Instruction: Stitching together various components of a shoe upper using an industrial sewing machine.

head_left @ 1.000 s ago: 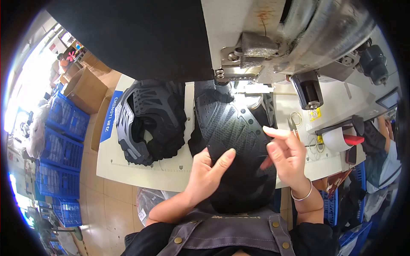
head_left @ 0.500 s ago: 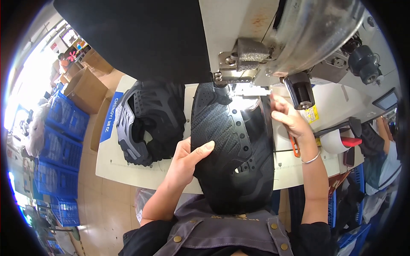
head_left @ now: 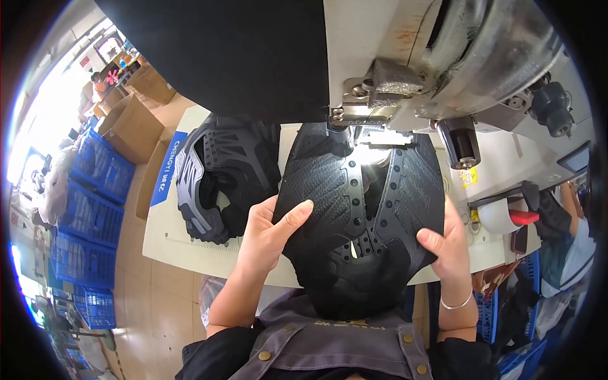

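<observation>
A black shoe upper [head_left: 316, 215] with rows of eyelets lies spread beneath the head of a sewing machine [head_left: 370, 95]. My left hand [head_left: 269, 231] grips its left side, thumb on top and fingers underneath. On the opposite side my right hand [head_left: 448, 244] holds the edge the same way, with a thin bangle on the wrist. The upper's far end reaches under the lit needle area, where the presser foot is lost in glare. Its near end hangs over the table edge against my apron. To the left, a pile of grey and black shoe uppers [head_left: 237, 164] rests on the table.
Blue plastic crates [head_left: 85, 221] are stacked on the floor at the left, with cardboard boxes [head_left: 130, 123] behind them. A black cylindrical machine part [head_left: 459, 142] hangs at the right. Further right are a phone-like dark object [head_left: 519, 240] and another person's arm.
My right hand has come down and nearer from beside the needle area and now grips the upper's right side. That side has unfolded outward, showing its second eyelet row.
</observation>
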{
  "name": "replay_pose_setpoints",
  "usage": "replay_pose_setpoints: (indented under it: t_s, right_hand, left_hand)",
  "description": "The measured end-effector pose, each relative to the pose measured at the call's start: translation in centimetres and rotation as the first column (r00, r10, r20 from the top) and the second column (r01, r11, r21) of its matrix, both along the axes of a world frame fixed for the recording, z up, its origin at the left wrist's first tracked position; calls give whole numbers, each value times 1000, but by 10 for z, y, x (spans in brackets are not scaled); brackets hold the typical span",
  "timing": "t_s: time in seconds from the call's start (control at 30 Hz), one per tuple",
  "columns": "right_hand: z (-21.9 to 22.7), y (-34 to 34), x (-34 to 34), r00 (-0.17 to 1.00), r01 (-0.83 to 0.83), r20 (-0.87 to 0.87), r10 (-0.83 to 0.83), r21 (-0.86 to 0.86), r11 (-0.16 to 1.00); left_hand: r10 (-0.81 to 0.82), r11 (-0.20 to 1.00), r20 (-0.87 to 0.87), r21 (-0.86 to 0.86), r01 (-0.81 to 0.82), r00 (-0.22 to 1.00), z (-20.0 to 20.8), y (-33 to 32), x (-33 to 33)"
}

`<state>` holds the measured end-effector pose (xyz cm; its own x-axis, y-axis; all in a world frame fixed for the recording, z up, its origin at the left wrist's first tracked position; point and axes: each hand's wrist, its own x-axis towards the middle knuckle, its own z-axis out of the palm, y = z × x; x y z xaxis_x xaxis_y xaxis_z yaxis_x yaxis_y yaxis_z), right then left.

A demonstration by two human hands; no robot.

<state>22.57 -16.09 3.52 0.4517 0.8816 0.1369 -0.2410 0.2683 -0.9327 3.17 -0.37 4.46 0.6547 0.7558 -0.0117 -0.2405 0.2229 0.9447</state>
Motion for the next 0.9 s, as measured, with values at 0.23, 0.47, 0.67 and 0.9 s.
replay_pose_setpoints:
  t_s: [0.23,0.47,0.67,0.9]
  right_hand:
    - [-8,-12,-12,859,440,274,-432,35,897]
    - [-6,-8,-7,867,442,244,-434,27,897]
    - [-6,4,-3,834,466,309,-458,52,883]
    - [-2,23,14,841,435,318,-437,82,897]
  left_hand:
    - [132,961,-123,259,-97,984,3,-2,2]
    - [143,953,-113,283,-106,983,1,6,5]
    - [117,969,-95,231,-93,989,4,23,16]
    - [97,966,-34,243,-86,995,6,45,29]
